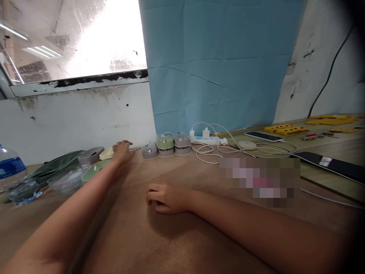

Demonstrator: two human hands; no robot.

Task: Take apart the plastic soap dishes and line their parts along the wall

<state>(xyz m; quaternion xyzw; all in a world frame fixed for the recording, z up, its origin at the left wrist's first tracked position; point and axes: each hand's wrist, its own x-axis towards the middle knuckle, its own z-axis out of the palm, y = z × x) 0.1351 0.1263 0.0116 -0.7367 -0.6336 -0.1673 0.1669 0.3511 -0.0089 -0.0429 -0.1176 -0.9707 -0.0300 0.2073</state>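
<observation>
Reaching far forward, the left hand (122, 149) lies with its fingers on a pale yellow case (106, 153) by the wall; whether it grips the case I cannot tell. The right hand (167, 198) rests on the table (137, 236), fingers half curled, holding nothing. The work looks barely begun: nothing is lifted. Close by are a grey case (90, 154), a green lid (92, 171) and three round tins (165, 146). Charger cables (211, 152) sprawl to the right, clear of both hands.

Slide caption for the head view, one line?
Left hand reaches toward a pale yellow dish by the wall; right hand rests curled on the brown table, round containers beyond.
</observation>
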